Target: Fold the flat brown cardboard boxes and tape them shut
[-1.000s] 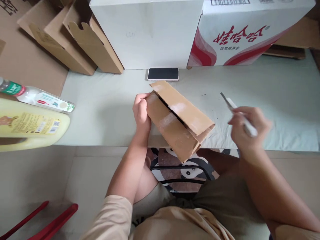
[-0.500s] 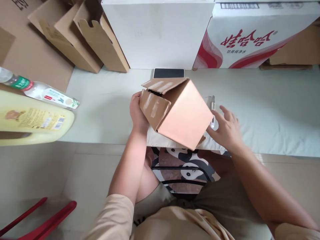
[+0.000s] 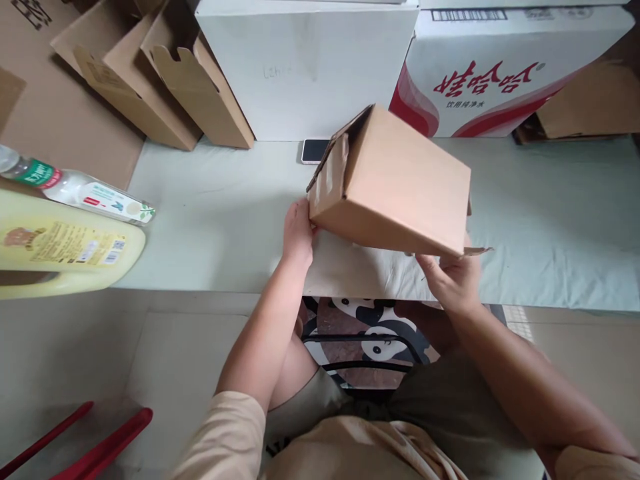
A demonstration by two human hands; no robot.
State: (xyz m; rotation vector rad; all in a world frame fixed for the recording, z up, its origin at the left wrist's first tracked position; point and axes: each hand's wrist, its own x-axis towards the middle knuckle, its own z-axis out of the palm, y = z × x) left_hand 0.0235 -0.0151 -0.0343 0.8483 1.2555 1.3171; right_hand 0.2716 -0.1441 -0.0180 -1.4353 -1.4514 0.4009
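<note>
Both hands are on the cardboard box (image 3: 407, 183), and look at the tilt on it! It sits on the near side of the plain white box (image 3: 310, 73), cutting across that box's lower right corner in view. The left hand (image 3: 299, 233) grips the left end, fingers curled against the cardboard at the lower corner, some tips hidden behind it. Across to the right hand (image 3: 455, 277): it supports the lower right corner from beneath, thumb against the bottom edge, the other fingers largely covered, a loose flap (image 3: 477, 251) poking out just above. At the foot of the plain white box lies the phone (image 3: 313, 151), partly covered by the cardboard; right of the plain white box stands the red-and-white carton (image 3: 480, 87), and left of it, the tan cartons (image 3: 200, 93).
</note>
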